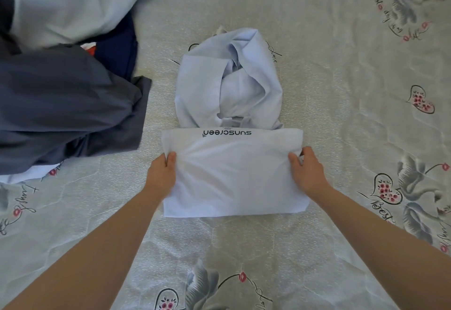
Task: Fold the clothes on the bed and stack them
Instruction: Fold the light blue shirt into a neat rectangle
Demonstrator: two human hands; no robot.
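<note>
Clothes lay on the bed (329,90): an unfolded pile (61,95) at nine o'clock, the pale hooded top (231,175) centred. Both hands, left (162,175) and right (308,173), pinched its folded sides. Its loose hood (twelve o'clock) could spill the fold; open bed lay at three o'clock.

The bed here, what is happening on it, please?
A person is folding a pale blue hooded garment printed "sunscreen" on the quilted floral bed cover. The left hand and the right hand each grip a side edge of its folded body, thumbs on top. The hood lies unfolded beyond the fold. A loose pile of grey, navy and light blue clothes waits unfolded at the left. No finished stack is visible.
</note>
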